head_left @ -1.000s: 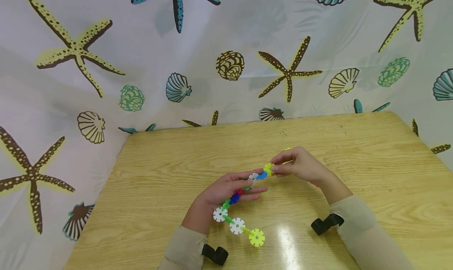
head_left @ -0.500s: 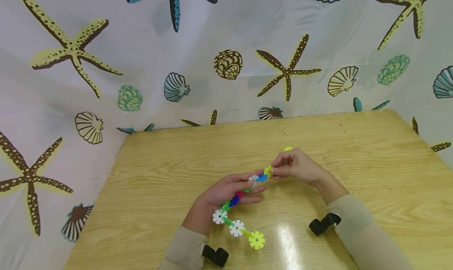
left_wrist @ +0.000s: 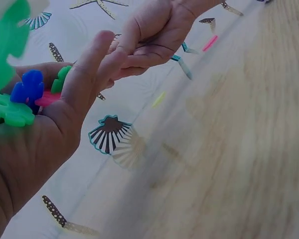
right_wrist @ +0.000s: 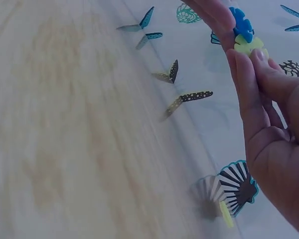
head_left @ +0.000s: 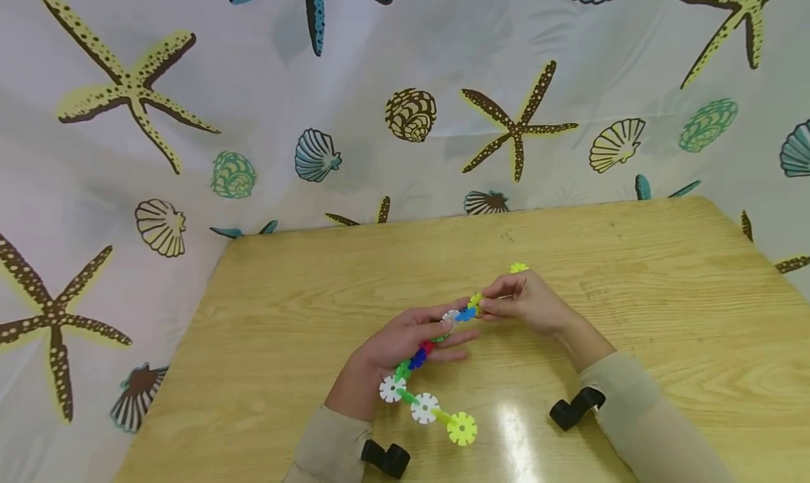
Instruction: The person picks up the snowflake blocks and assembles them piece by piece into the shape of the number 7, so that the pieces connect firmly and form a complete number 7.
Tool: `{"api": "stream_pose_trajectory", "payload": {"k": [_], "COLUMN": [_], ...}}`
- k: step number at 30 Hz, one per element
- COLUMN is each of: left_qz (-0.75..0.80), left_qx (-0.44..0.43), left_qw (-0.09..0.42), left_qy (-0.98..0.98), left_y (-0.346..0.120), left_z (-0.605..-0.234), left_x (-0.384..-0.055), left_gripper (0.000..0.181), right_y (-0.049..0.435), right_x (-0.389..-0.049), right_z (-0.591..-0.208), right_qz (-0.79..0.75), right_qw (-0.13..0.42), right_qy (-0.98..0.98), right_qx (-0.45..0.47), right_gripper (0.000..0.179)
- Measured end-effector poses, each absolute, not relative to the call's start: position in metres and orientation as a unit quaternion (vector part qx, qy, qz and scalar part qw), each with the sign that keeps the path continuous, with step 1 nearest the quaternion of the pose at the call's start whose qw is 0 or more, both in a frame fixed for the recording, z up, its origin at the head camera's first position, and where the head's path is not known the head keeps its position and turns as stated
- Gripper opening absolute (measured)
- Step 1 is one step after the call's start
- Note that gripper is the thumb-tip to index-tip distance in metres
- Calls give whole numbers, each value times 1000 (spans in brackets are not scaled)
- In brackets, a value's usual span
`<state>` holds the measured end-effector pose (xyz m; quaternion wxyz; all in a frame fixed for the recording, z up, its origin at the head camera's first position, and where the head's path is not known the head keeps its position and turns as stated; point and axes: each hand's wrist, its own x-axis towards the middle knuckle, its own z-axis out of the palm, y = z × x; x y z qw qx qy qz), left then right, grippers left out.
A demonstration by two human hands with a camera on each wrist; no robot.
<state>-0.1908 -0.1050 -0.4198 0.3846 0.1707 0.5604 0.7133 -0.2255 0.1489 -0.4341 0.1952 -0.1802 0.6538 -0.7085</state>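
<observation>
A chain of slotted plastic snowflake discs [head_left: 425, 408] in white, green, blue, red and yellow runs over my left hand [head_left: 395, 344]. That thumb holds the chain against the fingers near a white disc [head_left: 451, 317]; the lower end hangs past the wrist to a yellow disc [head_left: 462, 429]. At the upper end, my right hand [head_left: 534, 306] pinches another yellow disc [head_left: 476, 302] between thumb and fingers. This disc meets a light blue disc [right_wrist: 241, 24] in the right wrist view; how deep their slots engage is unclear. Green and dark blue discs [left_wrist: 28, 89] lie over the left palm.
A loose yellow disc [head_left: 519, 267] lies on the wooden table [head_left: 304, 279] behind the right hand. In the left wrist view a pink disc [left_wrist: 210, 43] also lies on the table. A cloth printed with starfish and shells [head_left: 354, 82] hangs along the table's far edge.
My right hand has shifted slightly left and down, tilting the pinched yellow disc against the blue one. The hanging end of the chain has swayed a little. The left hand stays nearly still.
</observation>
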Motion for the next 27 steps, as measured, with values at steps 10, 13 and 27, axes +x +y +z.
{"api": "stream_pose_trajectory", "payload": {"k": [10,13,27], "left_qz": [716,716,728], "left_qx": [148,153,116], "left_qw": [384,380,377], "left_qy": [564,565,560], "left_y": [-96,-96,-93], "left_z": [-420,-421,-423], "left_x": [-187,-187,-185], "left_gripper": [49,50,53], "right_y": [151,152,142], "right_x": [-225,-225,-220], "right_z": [-425,-423,-420], "right_qz": [-637,-611,-581], "right_qw": [178,164,132], "right_qy": [735,759,793], "right_qx": [-148,-153,-129], "right_gripper": [27,27,30]}}
